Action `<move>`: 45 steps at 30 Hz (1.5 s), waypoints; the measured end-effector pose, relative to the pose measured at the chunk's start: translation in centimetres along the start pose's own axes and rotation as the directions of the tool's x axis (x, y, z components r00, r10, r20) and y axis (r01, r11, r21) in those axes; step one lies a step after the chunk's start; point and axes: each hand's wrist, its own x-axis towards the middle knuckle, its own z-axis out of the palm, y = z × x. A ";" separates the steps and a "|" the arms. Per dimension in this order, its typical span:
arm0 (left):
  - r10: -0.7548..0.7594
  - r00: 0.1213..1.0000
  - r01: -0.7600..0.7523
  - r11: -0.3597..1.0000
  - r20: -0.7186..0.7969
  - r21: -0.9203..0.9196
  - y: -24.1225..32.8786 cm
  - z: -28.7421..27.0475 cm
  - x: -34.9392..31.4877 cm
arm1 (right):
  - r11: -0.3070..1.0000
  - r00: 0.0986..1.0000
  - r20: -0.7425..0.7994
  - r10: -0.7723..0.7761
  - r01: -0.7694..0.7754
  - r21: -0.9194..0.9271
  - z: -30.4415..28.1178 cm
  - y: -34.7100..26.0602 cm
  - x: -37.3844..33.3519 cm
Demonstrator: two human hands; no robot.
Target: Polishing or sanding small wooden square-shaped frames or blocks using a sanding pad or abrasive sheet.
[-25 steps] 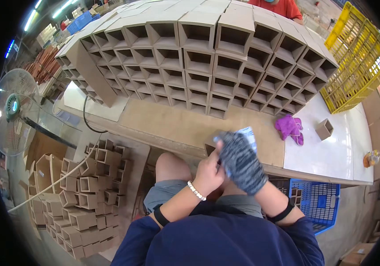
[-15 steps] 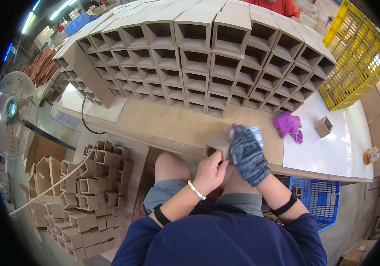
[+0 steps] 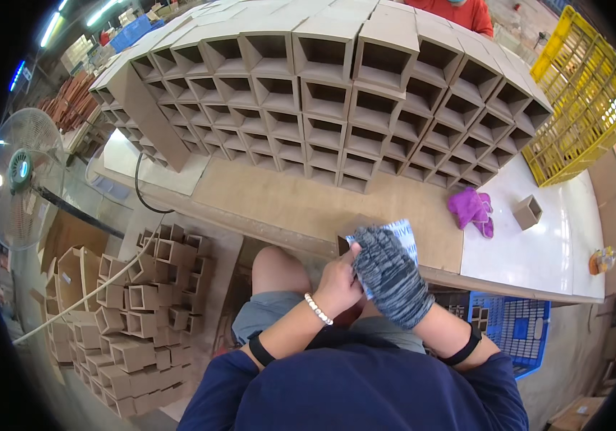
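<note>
A brown open-ended box (image 3: 367,220) lies at the table's near edge, mostly hidden behind my hands. My right hand (image 3: 393,269), in a grey-black knitted glove, is closed on a sheet with blue print on white (image 3: 405,234) that looks like sandpaper. Its upper part sticks out past the glove, and a small strip shows below. My bare left hand (image 3: 341,289), with a white bead bracelet at the wrist, has its fingers curled against the gloved fingertips, beside the box. What those fingers grip is hidden.
Stacked square boxes (image 3: 324,57) form a wall across the table. To the right are a purple cloth (image 3: 470,208), a single box (image 3: 528,212), a bottle (image 3: 605,260) and a yellow crate (image 3: 581,100). More boxes (image 3: 139,323) are piled lower left, near a fan (image 3: 24,172). A blue crate (image 3: 513,330) stands below.
My gloved hand has moved slightly down and left, meeting my left fingers, which have curled in. More of the printed sheet shows, and less of the box.
</note>
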 end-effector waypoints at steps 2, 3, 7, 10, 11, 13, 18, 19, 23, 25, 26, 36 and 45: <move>0.002 1.000 -0.002 1.000 -0.021 -0.012 0.3 -0.2 0.0 | 0.995 0.996 -0.030 0.087 -0.088 -0.037 0.6 2.6 -0.1; -0.026 1.000 0.026 0.992 0.001 -0.120 0.2 -0.3 0.2 | 0.970 0.967 -0.082 0.242 -0.240 0.036 0.4 4.6 0.1; -0.068 0.997 0.076 0.964 0.042 -0.254 0.2 -0.5 0.8 | 0.936 0.973 -0.197 0.119 -0.176 -0.305 -0.7 5.3 -1.1; -0.101 0.991 0.129 0.913 0.092 -0.386 1.5 -1.2 0.6 | 0.999 1.000 -0.014 -0.007 0.006 -0.042 -3.0 1.0 0.8; -0.103 0.989 0.143 0.866 0.109 -0.479 2.2 -1.4 0.8 | 0.999 0.999 -0.013 -0.041 0.041 -0.035 -3.0 1.0 0.8; -0.119 0.975 0.207 0.805 0.190 -0.557 2.4 -1.9 0.9 | 0.997 0.999 -0.007 0.053 -0.053 0.058 -3.2 1.7 1.1; -0.170 0.938 0.333 0.676 0.301 -0.657 2.9 -2.2 0.8 | 0.998 0.998 -0.058 0.021 -0.024 -0.053 -3.7 0.4 0.7; -0.113 0.951 0.278 0.725 0.289 -0.630 2.6 -2.3 0.8 | 0.997 0.997 -0.031 -0.067 0.066 -0.027 -3.8 -0.6 0.9; -0.104 0.962 0.240 0.760 0.252 -0.604 3.1 -2.4 0.8 | 0.996 0.991 -0.108 0.085 -0.088 -0.020 -2.8 2.4 1.1; -0.097 0.966 0.224 0.781 0.240 -0.583 2.8 -2.2 0.8 | 0.995 0.995 -0.083 0.062 -0.067 -0.070 -3.3 1.8 0.9; -0.105 0.969 0.216 0.800 0.224 -0.560 2.6 -2.2 0.3 | 0.993 0.998 -0.049 0.038 -0.044 -0.108 -3.8 0.6 1.1; -0.014 0.996 0.030 0.982 0.090 -0.186 2.8 -2.2 0.0 | 0.994 0.995 -0.054 0.086 -0.089 -0.065 -3.4 -0.2 0.9; 0.001 0.999 0.005 0.994 0.053 -0.106 3.7 -2.4 0.0 | 0.997 0.998 -0.058 0.023 -0.028 -0.077 -3.7 -1.1 0.5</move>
